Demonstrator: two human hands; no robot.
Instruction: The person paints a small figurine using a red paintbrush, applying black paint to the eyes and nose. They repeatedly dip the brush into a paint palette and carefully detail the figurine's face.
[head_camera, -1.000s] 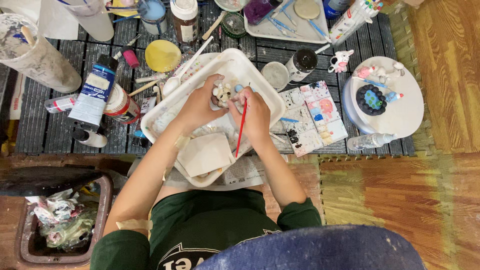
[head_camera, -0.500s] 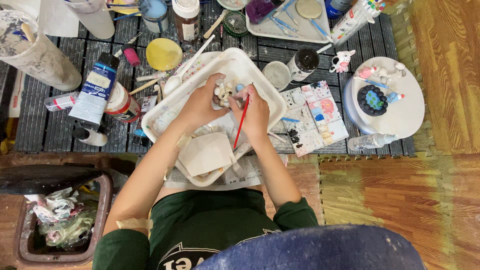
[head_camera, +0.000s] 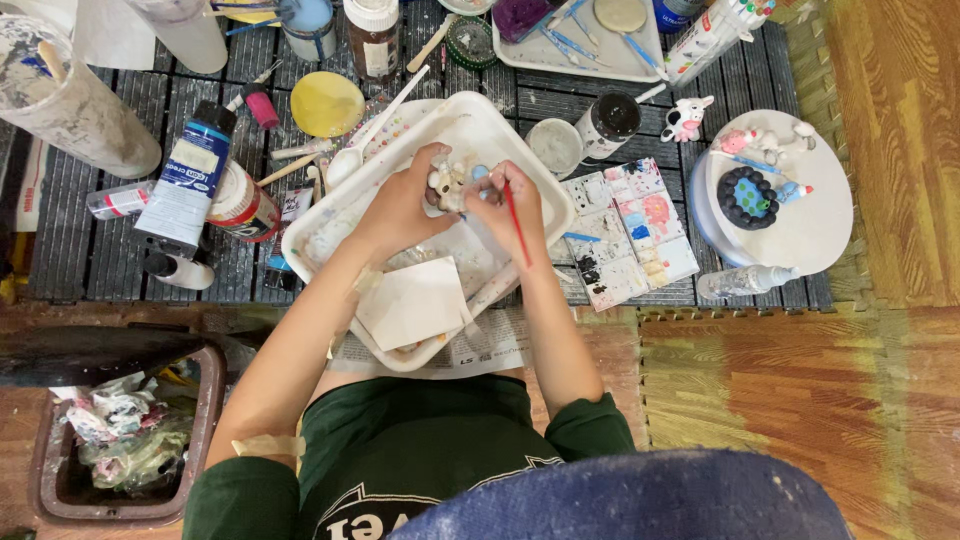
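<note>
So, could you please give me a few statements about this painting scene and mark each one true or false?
1. The left hand holds a small figurine over the white tray. True.
2. The right hand holds a blue pencil. False: it holds a red-handled paintbrush.
3. A paint palette lies right of the tray. True.
4. The cow figurine stands inside the tray. False: it stands on the dark mat, beyond the palette.
5. A yellow lid lies left of the tray's far corner. True.
</note>
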